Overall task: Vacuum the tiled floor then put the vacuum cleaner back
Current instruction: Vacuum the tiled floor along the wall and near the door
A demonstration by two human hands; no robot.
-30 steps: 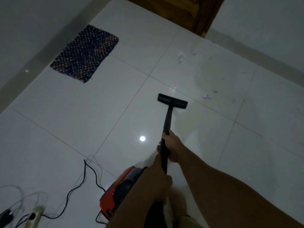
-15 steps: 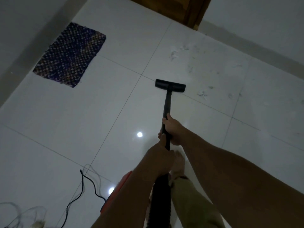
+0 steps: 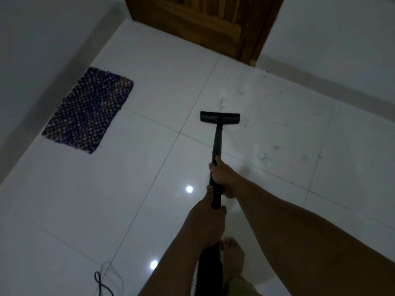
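Both hands wrap the black wand [image 3: 215,146], right hand [image 3: 222,178] ahead of left hand [image 3: 208,223], its long axis running straight out to the floor head [image 3: 220,117], dust specks [image 3: 264,157] lying just right on the tiled floor [image 3: 149,167]

Glossy white tiled floor [image 3: 149,167] mirroring two lamp glints; matt black plastic vacuum head [image 3: 220,117] on it; left of that head, coarse woven mat [image 3: 88,111]; beyond, grained brown wooden door [image 3: 203,20].
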